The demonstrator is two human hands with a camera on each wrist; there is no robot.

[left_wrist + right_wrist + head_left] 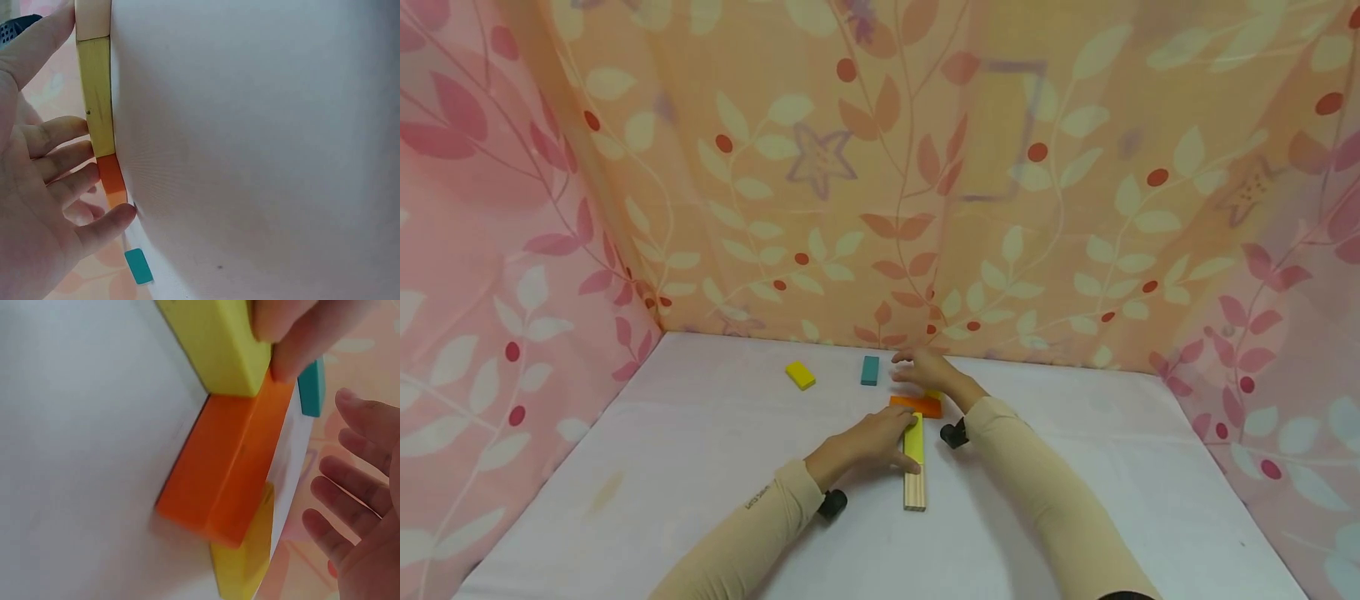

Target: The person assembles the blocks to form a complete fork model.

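Observation:
A long yellow block (913, 446) lies end to end with a plain wooden block (914, 493) on the white table. Across its far end sits an orange block (931, 407), forming a T. My left hand (867, 440) rests along this row, its fingertips touching the yellow and orange blocks and its thumb by the wooden one, as the left wrist view shows. Just behind the orange block, another yellow block (240, 569) is partly hidden. My right hand (931, 373) hovers near that spot with fingers extended and holds nothing.
Farther back on the table (700, 433) lie a teal block (869, 371) and a separate yellow block (801, 375) to its left. Floral cloth (880, 167) hangs behind and at both sides. A black wrist camera (955, 435) sits under the right wrist.

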